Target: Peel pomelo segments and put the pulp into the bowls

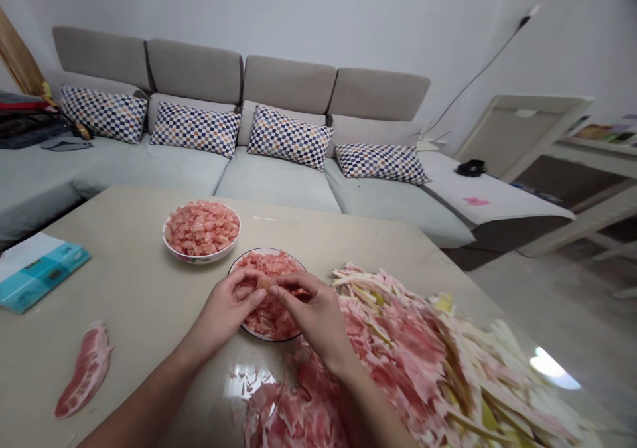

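Both my hands are over a white plate point(249, 258) heaped with pink pomelo pulp. My left hand point(226, 308) and my right hand point(313, 315) pinch a small piece of pulp point(266, 283) between their fingertips. The plate's near part lies under my hands and is partly hidden. Just behind it, a white bowl point(202, 257) holds more pink pulp. Close to my right wrist lies a large heap of pink and pale pomelo membrane and peel strips point(398, 348). A peeled pomelo segment point(87, 372) lies on the table, left of my left hand.
The beige table point(124, 282) has a glossy top, and a blue-and-white tissue pack point(40, 272) lies at its left edge. Beyond the table stands a grey sofa point(279, 189) with several checked cushions. A pale floor shows at the right.
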